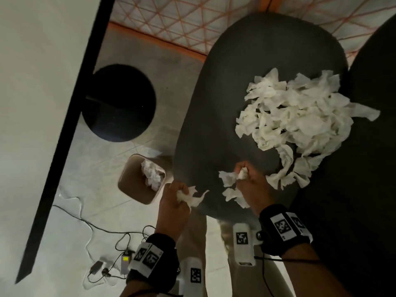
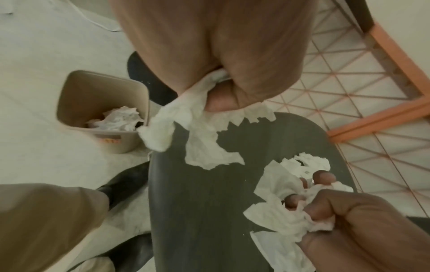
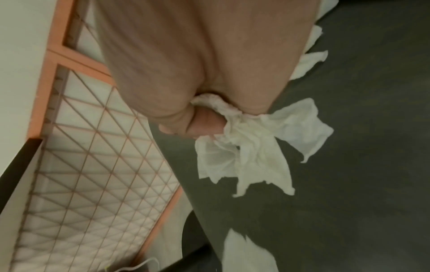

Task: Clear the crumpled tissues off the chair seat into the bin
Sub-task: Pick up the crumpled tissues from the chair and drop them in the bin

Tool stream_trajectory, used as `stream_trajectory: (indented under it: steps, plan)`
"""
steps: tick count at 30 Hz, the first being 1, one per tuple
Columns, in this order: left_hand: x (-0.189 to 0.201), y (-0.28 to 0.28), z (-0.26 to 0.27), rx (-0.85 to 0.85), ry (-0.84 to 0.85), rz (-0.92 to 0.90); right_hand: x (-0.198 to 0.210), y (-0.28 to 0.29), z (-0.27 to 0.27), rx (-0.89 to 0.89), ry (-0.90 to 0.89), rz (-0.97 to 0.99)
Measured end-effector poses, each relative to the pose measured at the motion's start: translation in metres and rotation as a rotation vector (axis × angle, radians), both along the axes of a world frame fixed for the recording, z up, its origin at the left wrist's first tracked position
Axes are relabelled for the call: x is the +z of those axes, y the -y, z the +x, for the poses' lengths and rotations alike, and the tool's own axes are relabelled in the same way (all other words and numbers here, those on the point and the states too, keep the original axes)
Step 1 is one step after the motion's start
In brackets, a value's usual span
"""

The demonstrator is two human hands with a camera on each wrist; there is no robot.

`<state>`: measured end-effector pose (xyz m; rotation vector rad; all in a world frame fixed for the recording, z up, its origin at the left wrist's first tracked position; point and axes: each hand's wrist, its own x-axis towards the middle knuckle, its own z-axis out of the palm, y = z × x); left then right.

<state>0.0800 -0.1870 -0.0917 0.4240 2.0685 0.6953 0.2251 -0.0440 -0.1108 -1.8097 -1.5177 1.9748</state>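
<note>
A heap of crumpled white tissues (image 1: 300,116) covers the right half of the dark grey chair seat (image 1: 225,103). My left hand (image 1: 180,192) grips a torn tissue (image 2: 197,128) at the seat's near left edge, close to the beige bin (image 1: 135,189) on the floor. The bin (image 2: 76,95) holds a wad of tissue (image 2: 118,119). My right hand (image 1: 244,174) grips a bunch of tissues (image 3: 256,147) just above the seat's front, beside the heap. Loose ends hang from both fists.
A round black base (image 1: 120,103) and a black-edged white panel (image 1: 70,125) stand left of the chair. Cables and a charger (image 1: 102,254) lie on the floor. An orange-framed wire grid (image 1: 192,18) lies behind. Another dark seat (image 1: 375,93) is at right.
</note>
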Motion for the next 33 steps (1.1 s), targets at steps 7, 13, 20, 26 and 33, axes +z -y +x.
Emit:
stream_trajectory:
  steps: [7,13,20,26,33]
  plan:
    - [-0.022,0.046,-0.025,0.101,-0.106,0.010,-0.016,0.064,-0.058,0.017,-0.207,-0.190]
    - [-0.060,0.082,-0.087,0.208,-0.220,-0.047,-0.067,0.127,-0.145,0.111,-0.253,-0.158]
    - [-0.132,0.114,-0.163,0.181,-0.353,-0.174,-0.136,0.148,-0.216,0.214,-0.152,-0.086]
    - [-0.194,0.120,-0.177,0.223,-0.328,-0.190,-0.210,0.149,-0.242,0.430,0.001,0.015]
    - [-0.267,0.128,-0.193,0.082,-0.345,-0.302,-0.263,0.168,-0.256,0.348,0.105,-0.007]
